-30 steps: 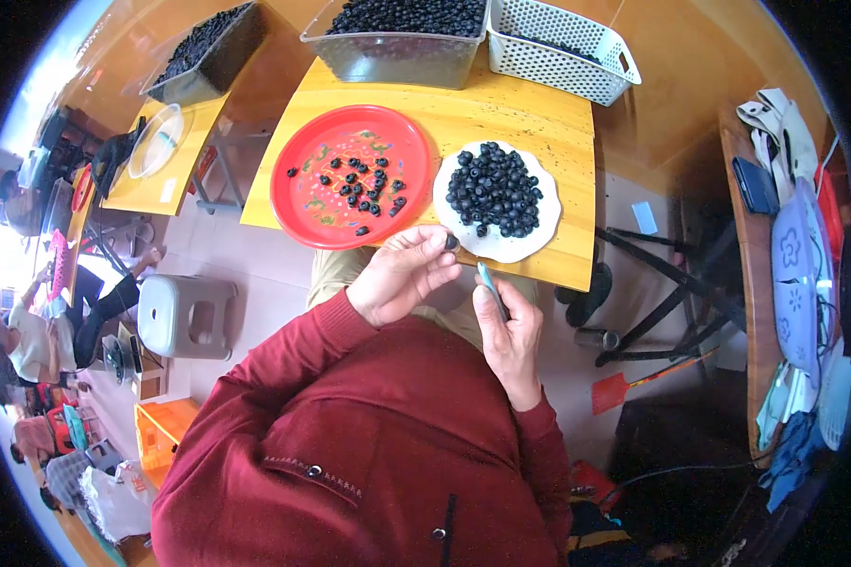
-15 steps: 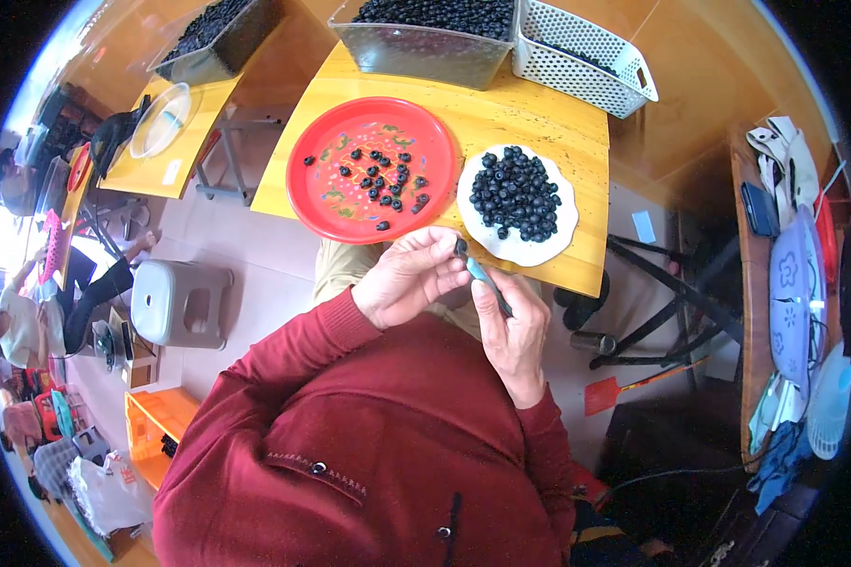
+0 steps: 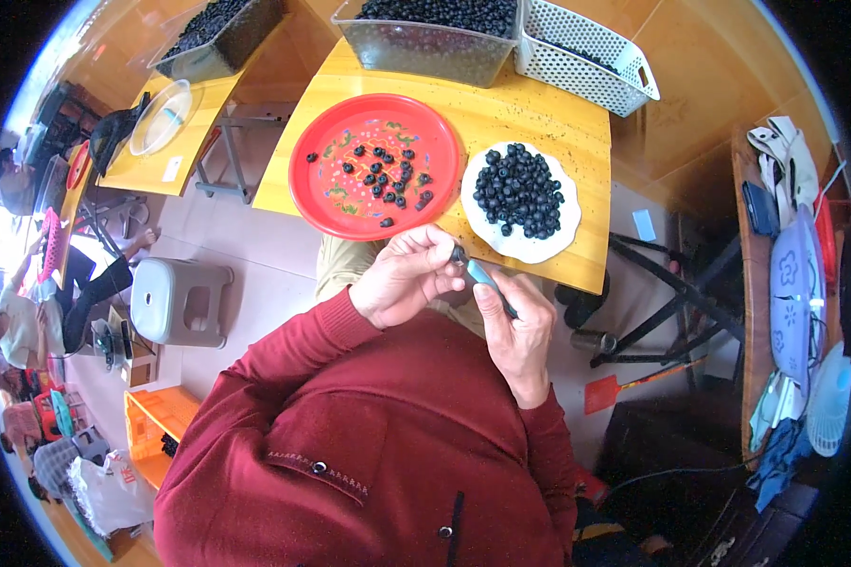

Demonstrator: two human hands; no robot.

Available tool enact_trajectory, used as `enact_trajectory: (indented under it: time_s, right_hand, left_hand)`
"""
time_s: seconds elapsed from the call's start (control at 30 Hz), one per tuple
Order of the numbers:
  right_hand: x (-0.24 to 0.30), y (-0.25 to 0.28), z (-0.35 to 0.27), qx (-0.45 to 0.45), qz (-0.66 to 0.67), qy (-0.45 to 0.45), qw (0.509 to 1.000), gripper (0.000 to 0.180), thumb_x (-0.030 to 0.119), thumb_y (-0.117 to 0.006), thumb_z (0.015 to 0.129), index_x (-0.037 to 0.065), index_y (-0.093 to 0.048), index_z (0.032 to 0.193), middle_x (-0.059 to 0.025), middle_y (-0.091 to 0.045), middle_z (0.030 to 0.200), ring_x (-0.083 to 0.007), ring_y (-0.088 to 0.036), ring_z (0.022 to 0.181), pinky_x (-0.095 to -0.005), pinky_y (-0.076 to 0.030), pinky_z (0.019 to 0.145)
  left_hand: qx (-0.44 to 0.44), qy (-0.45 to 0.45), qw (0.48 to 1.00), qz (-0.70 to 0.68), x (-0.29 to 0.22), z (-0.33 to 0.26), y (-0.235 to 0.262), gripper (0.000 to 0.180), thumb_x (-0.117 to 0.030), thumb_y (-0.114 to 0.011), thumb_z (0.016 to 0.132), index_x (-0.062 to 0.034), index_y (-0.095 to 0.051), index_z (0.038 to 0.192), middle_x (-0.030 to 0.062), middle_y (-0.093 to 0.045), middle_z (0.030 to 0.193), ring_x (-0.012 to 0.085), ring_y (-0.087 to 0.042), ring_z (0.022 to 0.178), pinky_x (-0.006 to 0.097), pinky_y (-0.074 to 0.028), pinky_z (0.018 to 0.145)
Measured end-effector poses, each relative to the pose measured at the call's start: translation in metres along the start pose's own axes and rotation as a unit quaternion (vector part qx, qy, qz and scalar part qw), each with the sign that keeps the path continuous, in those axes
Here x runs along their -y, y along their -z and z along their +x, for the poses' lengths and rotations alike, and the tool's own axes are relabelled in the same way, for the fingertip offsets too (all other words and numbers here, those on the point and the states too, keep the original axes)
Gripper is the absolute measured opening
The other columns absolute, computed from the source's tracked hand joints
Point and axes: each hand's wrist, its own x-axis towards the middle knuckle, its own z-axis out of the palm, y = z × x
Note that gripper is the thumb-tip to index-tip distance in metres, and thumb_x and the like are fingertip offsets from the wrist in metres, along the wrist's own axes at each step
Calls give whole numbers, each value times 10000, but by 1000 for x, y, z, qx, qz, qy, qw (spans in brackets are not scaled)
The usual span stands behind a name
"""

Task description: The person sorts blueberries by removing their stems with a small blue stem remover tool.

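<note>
My left hand [image 3: 408,275] pinches one small blue-black, berry-like piece [image 3: 459,254] between thumb and fingertips, just off the table's near edge. In my right hand [image 3: 518,331] is a slim tool with a teal handle [image 3: 480,274], darker at its lower end. The tool points up at the piece, close against it; its working tip is too small to make out. Beyond my hands, a red patterned tray [image 3: 317,203] carries several scattered dark pieces [image 3: 388,178]. Right of it, a white scalloped plate [image 3: 539,249] bears a heap of similar round pieces [image 3: 518,189].
A clear bin [image 3: 425,59] full of dark pieces and a white perforated basket [image 3: 586,76] stand at the table's [image 3: 567,113] far edge. Left are a grey stool [image 3: 175,302] and another table [image 3: 156,175]. Black folding legs [image 3: 671,293] and a red swatter [image 3: 603,393] lie right.
Both hands stay nearly in place, the tool still held against the dark piece. The tray, plate and table appear shifted very slightly up and right in the picture.
</note>
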Motion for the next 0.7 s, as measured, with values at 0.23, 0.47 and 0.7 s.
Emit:
enact_trajectory:
  time_s: [0.23, 0.47, 0.7]
  right_hand:
    - [-13, 11, -5, -49, 69, -79, 993, 283, 226, -643, 979, -17, -712, 1105, -117, -678, 823, -179, -631, 731, -321, -496, 687]
    - [-6, 6, -7, -22, 104, 1, 994, 292, 247, -673, 954, -23, -715, 1058, -130, -663, 802, -226, -641, 689, -331, -487, 631]
    - [-3, 5, -9, -4, 79, 26, 996, 265, 236, -683, 944, -10, -716, 1036, -110, -617, 730, -210, -578, 587, -340, -435, 535]
  left_hand:
    - [46, -18, 998, 49, -1, -2, -7, 76, -117, -617, 984, -42, -626, 994, 88, -686, 965, 173, -667, 825, 327, -562, 762]
    - [7, 1, 1000, 29, 3, -1, -4, 81, -118, -614, 986, -45, -633, 1013, 70, -684, 978, 183, -672, 859, 331, -571, 788]
    - [1, 4, 999, 38, 6, -1, -1, 75, -111, -619, 979, -42, -629, 1007, 71, -676, 984, 178, -676, 870, 329, -581, 808]
